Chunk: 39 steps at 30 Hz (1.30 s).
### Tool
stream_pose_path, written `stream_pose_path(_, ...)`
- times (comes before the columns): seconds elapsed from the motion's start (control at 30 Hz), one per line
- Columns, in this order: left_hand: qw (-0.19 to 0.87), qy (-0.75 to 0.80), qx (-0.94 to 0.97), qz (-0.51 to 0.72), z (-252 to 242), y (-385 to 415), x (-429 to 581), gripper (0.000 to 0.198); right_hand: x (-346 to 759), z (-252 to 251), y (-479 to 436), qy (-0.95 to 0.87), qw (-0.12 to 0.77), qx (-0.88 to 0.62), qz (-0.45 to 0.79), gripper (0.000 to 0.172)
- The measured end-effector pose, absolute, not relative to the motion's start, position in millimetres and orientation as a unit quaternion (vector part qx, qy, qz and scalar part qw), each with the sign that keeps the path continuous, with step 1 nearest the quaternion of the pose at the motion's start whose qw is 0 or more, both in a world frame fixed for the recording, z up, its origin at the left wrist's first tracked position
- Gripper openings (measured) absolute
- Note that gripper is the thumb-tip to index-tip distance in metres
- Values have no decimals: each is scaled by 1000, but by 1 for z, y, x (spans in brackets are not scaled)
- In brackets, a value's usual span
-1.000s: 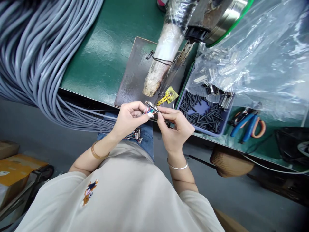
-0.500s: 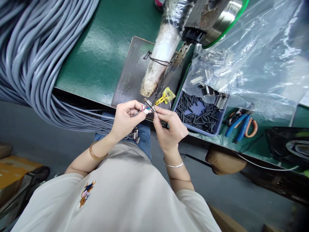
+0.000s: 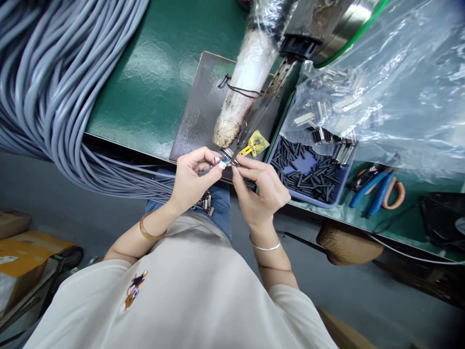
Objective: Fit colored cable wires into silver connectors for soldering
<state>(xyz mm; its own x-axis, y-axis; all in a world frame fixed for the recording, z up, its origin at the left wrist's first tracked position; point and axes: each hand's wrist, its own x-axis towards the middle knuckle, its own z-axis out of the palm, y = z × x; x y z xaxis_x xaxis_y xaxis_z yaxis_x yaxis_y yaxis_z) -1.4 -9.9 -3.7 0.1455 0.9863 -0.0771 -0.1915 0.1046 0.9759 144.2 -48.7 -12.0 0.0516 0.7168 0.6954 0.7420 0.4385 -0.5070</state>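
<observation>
My left hand point(image 3: 192, 178) pinches the thin coloured wires point(image 3: 217, 160) at a cable's end between thumb and fingers. A small white piece point(image 3: 222, 165) shows by its thumb tip. Close against it, my right hand point(image 3: 260, 188) has thumb and forefinger closed on one end of a metal multi-pin connector point(image 3: 227, 153). The wires meet the connector's pin side, though the exact contact is too small to make out. Just above the connector is the lower end of a dark metal arm point(image 3: 250, 127), beside a white, scorched, wrapped tube point(image 3: 238, 92).
Grey cables point(image 3: 47, 92) hang over the bench point(image 3: 160, 72) at left. Right of the dark board point(image 3: 196, 104), a blue tray point(image 3: 329, 201) holds black sleeves and connectors under a plastic bag point(image 3: 407, 92). Pliers point(image 3: 379, 191) lie farther right. More connectors point(image 3: 208, 203) rest on my lap.
The view has shifted slightly, so the bench items appear farther right. The connector has turned a little and sits closer under the metal arm's tip. Both hands keep their pinch.
</observation>
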Motion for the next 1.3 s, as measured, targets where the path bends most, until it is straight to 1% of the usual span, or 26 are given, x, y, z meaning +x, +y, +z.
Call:
stream_pose_path(0.27,627,444,442,463,-7,-12,-5,21,146,-13,-54,-725,453,-515,-62,14)
stream_pose_path(0.47,634,423,446,469,-2,-13,-6,23,144,-13,-55,-684,495,-535,3,17)
stream_pose_path(0.57,624,436,460,458,1,-13,-6,23,144,-12,-55,-699,488,-523,-5,20)
stream_pose_path(0.73,601,451,483,450,3,-12,-6,16,145,-11,-54,-718,475,-507,-33,20)
stream_pose_path(0.97,585,461,492,451,2,-9,-5,16,144,-13,-53,-693,487,-532,5,16)
stream_pose_path(1.3,547,465,512,472,4,-8,-2,14,146,-12,-47,-686,498,-530,15,14)
